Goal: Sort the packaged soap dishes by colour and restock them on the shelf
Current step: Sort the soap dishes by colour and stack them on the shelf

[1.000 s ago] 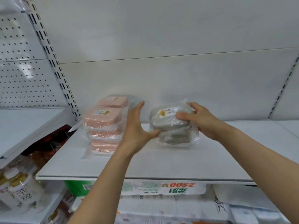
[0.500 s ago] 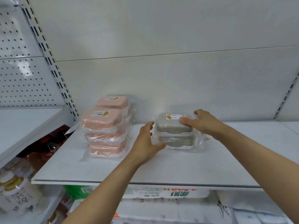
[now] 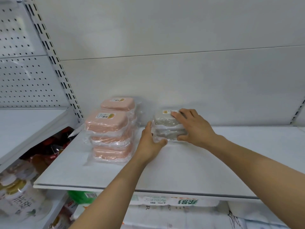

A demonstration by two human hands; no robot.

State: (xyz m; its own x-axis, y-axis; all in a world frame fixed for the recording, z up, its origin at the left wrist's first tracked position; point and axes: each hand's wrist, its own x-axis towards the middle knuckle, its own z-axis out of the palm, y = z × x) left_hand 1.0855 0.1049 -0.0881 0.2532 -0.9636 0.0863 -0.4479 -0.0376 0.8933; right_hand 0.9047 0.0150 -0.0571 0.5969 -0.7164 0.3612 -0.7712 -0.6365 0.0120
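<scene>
Too blurred to read: small stickers (image 3: 105, 115) on wrapped soap dishes; green upside-down characters on package (image 3: 188, 201) below shelf.

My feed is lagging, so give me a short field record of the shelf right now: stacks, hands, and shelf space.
pink stack: pink soap dishes, wrapped, left on the shelf
grey stack: grey soap dishes, two high, right of the pink ones, apart from them
left hand: left hand on the grey stack's left front corner
right hand: right hand over its top and right side
shelf space: bare to the right
</scene>
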